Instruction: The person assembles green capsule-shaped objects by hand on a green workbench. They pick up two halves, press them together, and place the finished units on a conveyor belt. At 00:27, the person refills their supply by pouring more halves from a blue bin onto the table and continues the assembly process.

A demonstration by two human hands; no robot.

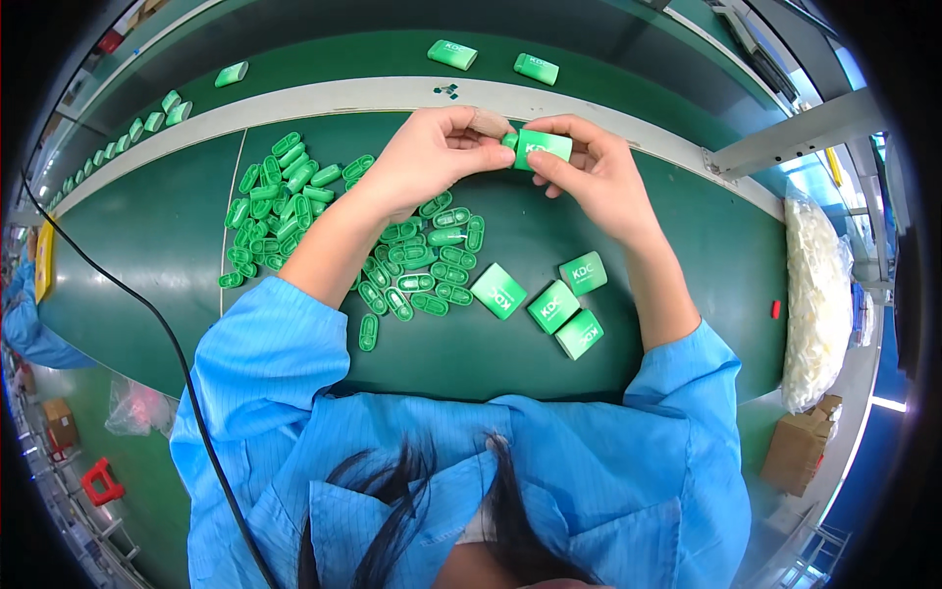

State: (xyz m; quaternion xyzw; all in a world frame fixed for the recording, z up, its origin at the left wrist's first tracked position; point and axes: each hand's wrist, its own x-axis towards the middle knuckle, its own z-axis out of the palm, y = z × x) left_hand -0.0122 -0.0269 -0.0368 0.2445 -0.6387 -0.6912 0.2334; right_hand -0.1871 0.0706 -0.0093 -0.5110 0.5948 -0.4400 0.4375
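Over the far side of the green table, both my hands meet at a small flat case [551, 144], green fading to pale. My right hand [597, 177] grips it, thumb on its face and fingers behind. At the case's left end, my left hand [432, 155] pinches a small green piece [509, 140], mostly covered by the fingers; it looks like one of the oval caps. Below the left forearm spreads a heap of green oval plastic caps [453, 255], with more caps [285, 201] left of that arm. Several similar cases [498, 292] lie between my forearms.
Beyond a pale rail [343, 93], a green belt [324, 59] carries more cases [452, 54]. A clear bag of white pieces [816, 294] hangs at the right edge, near a small red object [776, 309]. A black cable [147, 304] crosses at left, near another person's blue sleeve [39, 329].
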